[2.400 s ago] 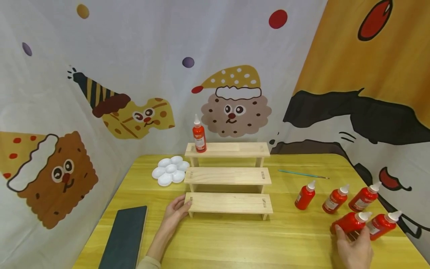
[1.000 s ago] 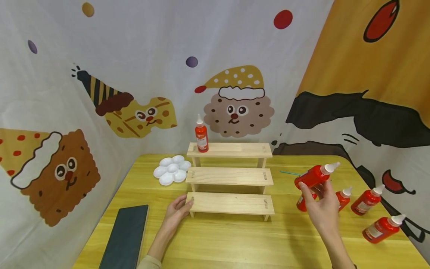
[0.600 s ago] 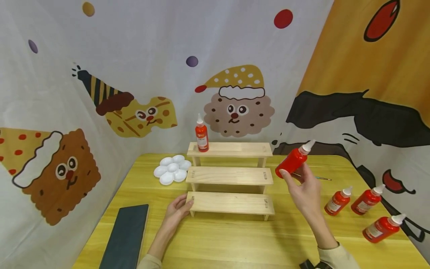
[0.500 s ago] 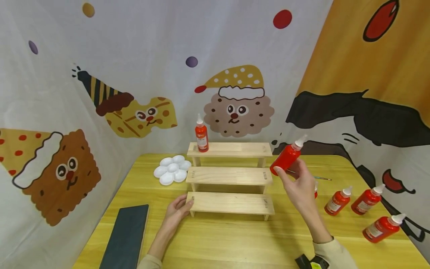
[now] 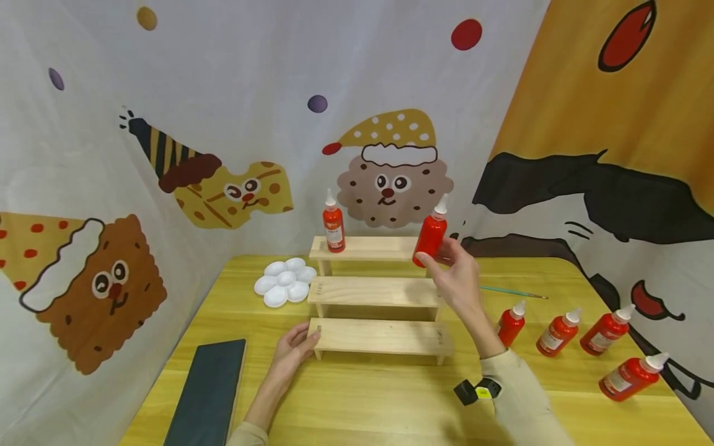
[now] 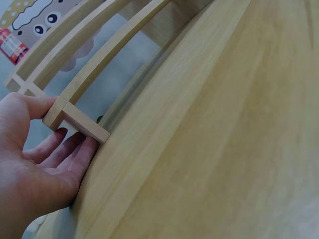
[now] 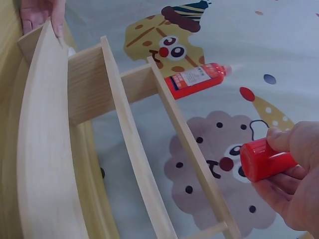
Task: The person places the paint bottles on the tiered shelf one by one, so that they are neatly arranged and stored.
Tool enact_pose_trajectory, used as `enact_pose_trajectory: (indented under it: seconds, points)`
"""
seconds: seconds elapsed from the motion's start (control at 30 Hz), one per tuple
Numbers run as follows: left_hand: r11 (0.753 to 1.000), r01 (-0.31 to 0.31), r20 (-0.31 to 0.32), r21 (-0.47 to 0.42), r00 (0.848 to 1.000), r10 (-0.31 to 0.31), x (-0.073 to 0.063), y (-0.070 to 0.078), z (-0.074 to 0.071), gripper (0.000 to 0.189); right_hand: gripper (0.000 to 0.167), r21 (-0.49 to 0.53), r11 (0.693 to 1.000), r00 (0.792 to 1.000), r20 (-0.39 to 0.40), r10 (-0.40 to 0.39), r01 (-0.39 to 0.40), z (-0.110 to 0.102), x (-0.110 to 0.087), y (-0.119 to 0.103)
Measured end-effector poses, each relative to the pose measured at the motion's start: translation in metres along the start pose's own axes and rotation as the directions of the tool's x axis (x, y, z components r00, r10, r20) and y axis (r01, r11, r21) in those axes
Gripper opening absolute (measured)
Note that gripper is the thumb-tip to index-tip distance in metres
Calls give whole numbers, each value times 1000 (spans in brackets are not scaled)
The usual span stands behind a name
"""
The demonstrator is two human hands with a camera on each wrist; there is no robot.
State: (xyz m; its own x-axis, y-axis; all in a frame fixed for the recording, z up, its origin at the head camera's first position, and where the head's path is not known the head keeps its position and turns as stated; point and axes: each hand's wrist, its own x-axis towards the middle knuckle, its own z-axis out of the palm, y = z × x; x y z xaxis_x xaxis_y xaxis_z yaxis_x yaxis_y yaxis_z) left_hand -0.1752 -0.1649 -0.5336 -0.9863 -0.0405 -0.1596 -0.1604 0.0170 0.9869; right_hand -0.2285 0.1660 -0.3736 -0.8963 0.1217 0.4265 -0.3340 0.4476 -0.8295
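My right hand [image 5: 458, 274] grips a red paint bottle [image 5: 431, 234] with a white nozzle cap, tilted slightly right, in front of the top step's right end. In the right wrist view the bottle's red base [image 7: 259, 158] faces the three-step wooden stand [image 7: 132, 134]. Another red paint bottle [image 5: 333, 229] stands upright on the top step's left end. My left hand [image 5: 294, 352] holds the lowest step's left end. In the left wrist view its thumb lies over the board and its fingers curl under by the stand's leg [image 6: 83, 122].
Several red paint bottles [image 5: 558, 334] stand on the yellow wooden table [image 5: 379, 402] at the right. A thin teal paintbrush [image 5: 513, 291] lies behind them. Left of the stand is a white flower-shaped palette [image 5: 286, 280], with a dark flat board [image 5: 206, 390] nearer. A printed curtain [image 5: 245, 74] hangs behind.
My right hand has taken one paint bottle from the group at the right, lifted it and carried it left to the top step, turning it more upright. My left hand has stayed on the stand.
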Motion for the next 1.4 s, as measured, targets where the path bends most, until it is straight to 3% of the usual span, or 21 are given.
enact_pose_trajectory:
  seconds: [0.3, 0.77, 1.4]
  points:
    - [1000, 0, -12, 1, 1000, 0, -2, 0, 1, 60, 47, 80, 997, 999, 37, -3, 0, 34, 28, -7]
    - [1000, -4, -20, -1, 1000, 4, -2, 1, 2, 58, 49, 27, 999, 995, 97, 33, -35, 79, 52, -1]
    - [1000, -1, -13, 8, 1000, 2, -3, 1, 2, 60, 55, 63, 998, 989, 150, 8, -18, 83, 46, 5]
